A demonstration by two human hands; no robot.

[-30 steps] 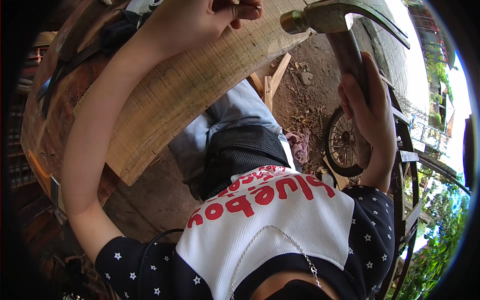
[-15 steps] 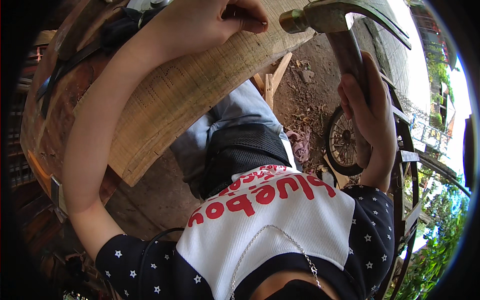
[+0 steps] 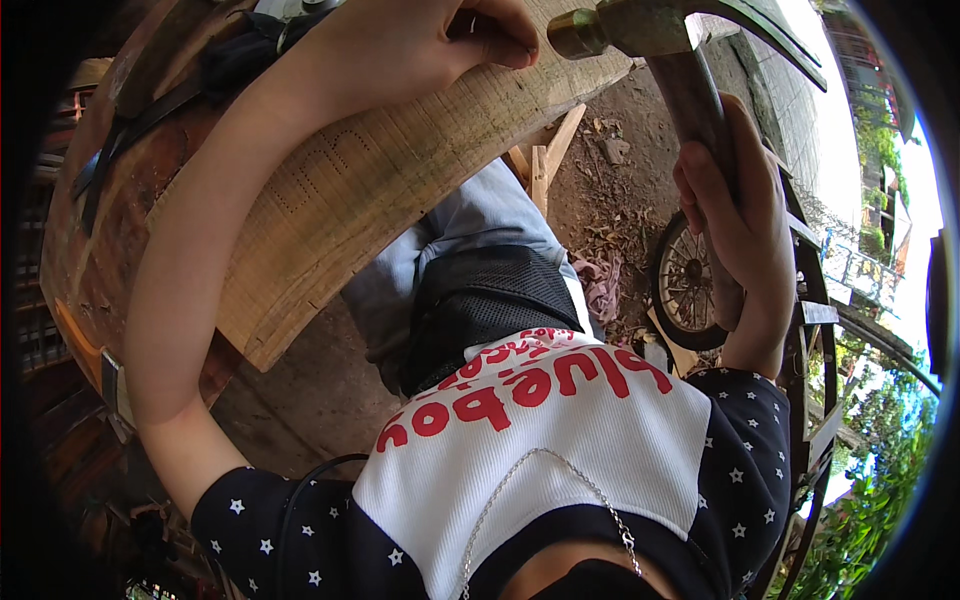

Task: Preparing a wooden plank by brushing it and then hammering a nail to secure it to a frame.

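My right hand (image 3: 740, 210) is wrapped round the wooden handle of a claw hammer (image 3: 645, 30). The hammer stands with its head up and its brassy striking face toward my left fingers, a short gap apart. Over the wooden plank (image 3: 400, 190), my left hand (image 3: 450, 50) is closed in a pinch near the top edge. Between its fingers shows a thin pale sliver that looks like a nail, mostly hidden by the fingers. Rows of small dark dots mark the plank's face beside my left forearm.
A dark strap and black cloth (image 3: 235, 60) lie on the brown wooden surface at the left. An orange-handled tool (image 3: 85, 335) sits at the lower left. Beyond the plank's right edge are wood pieces (image 3: 540, 175), dry leaves and a spoked wheel (image 3: 685, 275) on the ground.
The hammer head has shifted slightly left, closer to my left fingers. My right hand has moved up a little with it. My left hand stays nearly in place, its pinch slightly turned.
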